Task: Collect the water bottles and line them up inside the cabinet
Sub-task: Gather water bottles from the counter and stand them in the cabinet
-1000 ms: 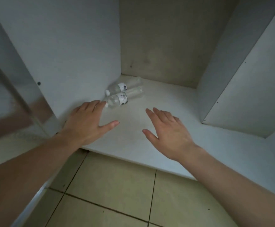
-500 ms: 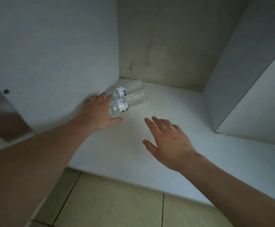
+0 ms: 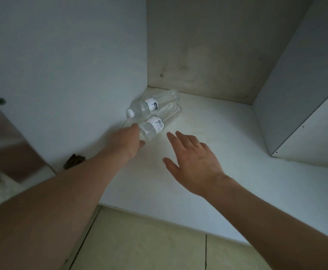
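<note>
Two clear water bottles with white labels lie on their sides in the cabinet's far left corner, side by side. The far bottle (image 3: pixel 153 104) rests against the left wall, its white cap pointing toward me. The near bottle (image 3: pixel 159 122) lies next to it. My left hand (image 3: pixel 129 140) is wrapped around the near bottle's cap end, hiding the cap. My right hand (image 3: pixel 192 162) hovers over the cabinet floor (image 3: pixel 217 152), fingers spread, just right of the near bottle and holding nothing.
The cabinet has a white left wall (image 3: pixel 71 65), a beige back panel (image 3: pixel 208 51) and a white divider (image 3: pixel 288 94) on the right. A small dark object (image 3: pixel 74 161) sits by the left wall's front edge. Beige floor tiles (image 3: pixel 149 244) lie below the cabinet's front edge.
My left hand reached forward from the front of the cabinet floor and closed around the near bottle's cap end. My right hand advanced slightly toward the bottles.
</note>
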